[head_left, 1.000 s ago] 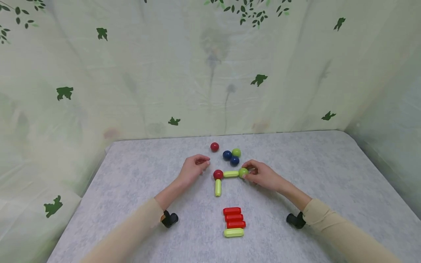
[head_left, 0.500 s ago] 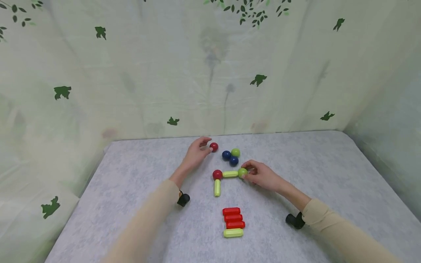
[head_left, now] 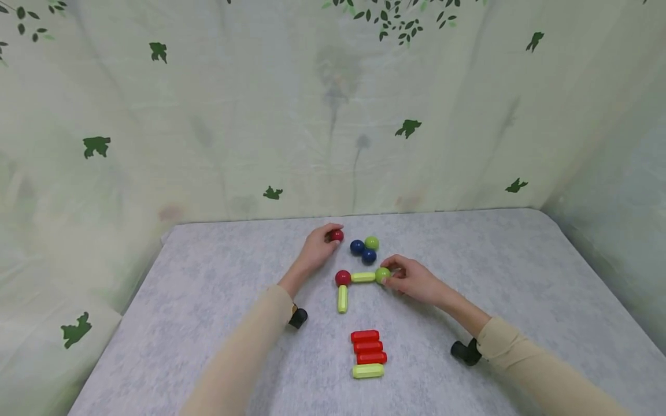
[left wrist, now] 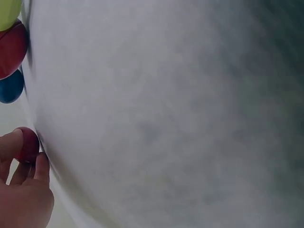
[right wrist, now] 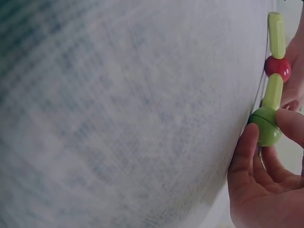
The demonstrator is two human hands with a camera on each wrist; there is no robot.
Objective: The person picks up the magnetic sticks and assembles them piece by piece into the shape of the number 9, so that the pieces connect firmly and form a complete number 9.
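Observation:
At the back of the table, my left hand (head_left: 318, 245) pinches a loose red ball (head_left: 337, 235) between thumb and fingers; the left wrist view also shows this red ball (left wrist: 29, 144) in its grasp. My right hand (head_left: 414, 278) holds a green ball (head_left: 382, 275) by thumb and fingertips. That green ball (right wrist: 266, 127) joins the end of a yellow-green rod (head_left: 363, 277), whose other end meets a second red ball (head_left: 343, 278). From this red ball another yellow-green rod (head_left: 342, 300) points toward the front, making an L shape lying on the table.
Two blue balls (head_left: 356, 247) and another green ball (head_left: 372, 242) cluster behind the L shape. Nearer the front lie several red rods (head_left: 367, 346) in a row, with a yellow-green rod (head_left: 367, 371) beside them. A patterned cloth (head_left: 234, 115) hangs behind the grey table (head_left: 468, 248).
My left hand has moved from beside the L shape to the back and taken hold of the loose red ball. The right hand has stayed on the green ball.

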